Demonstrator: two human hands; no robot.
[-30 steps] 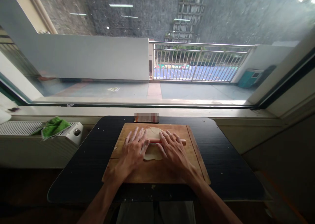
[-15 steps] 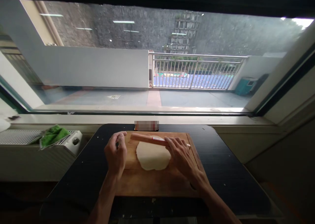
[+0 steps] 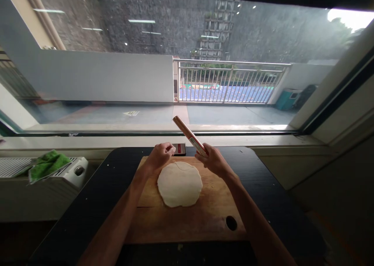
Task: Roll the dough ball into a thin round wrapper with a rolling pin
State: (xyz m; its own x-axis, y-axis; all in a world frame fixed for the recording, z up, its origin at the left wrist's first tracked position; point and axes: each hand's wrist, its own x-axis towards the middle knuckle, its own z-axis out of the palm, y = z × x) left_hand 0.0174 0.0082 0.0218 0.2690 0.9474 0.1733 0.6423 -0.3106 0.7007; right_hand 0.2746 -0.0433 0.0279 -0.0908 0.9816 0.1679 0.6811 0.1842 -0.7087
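A flat round sheet of pale dough [image 3: 179, 183] lies on a wooden cutting board [image 3: 187, 221] on a black table [image 3: 87, 211]. My right hand [image 3: 214, 159] is closed round one end of a wooden rolling pin [image 3: 189, 135], lifted off the board and slanting up to the left. My left hand [image 3: 159, 155] hovers at the dough's far left edge with its fingers pinched together; what they hold, if anything, I cannot make out.
A small dark object [image 3: 179, 149] lies at the table's far edge, just behind the board. A green cloth [image 3: 45, 165] rests on a white heater [image 3: 43, 180] at the left. A wide window [image 3: 187, 63] fills the wall ahead. The board has a round hole [image 3: 231, 223] near its right front corner.
Both hands rolled the pin over the dough a second ago. Since then the right hand has lifted the pin off the board and tilted it up; the left hand let go and moved to the dough's far edge.
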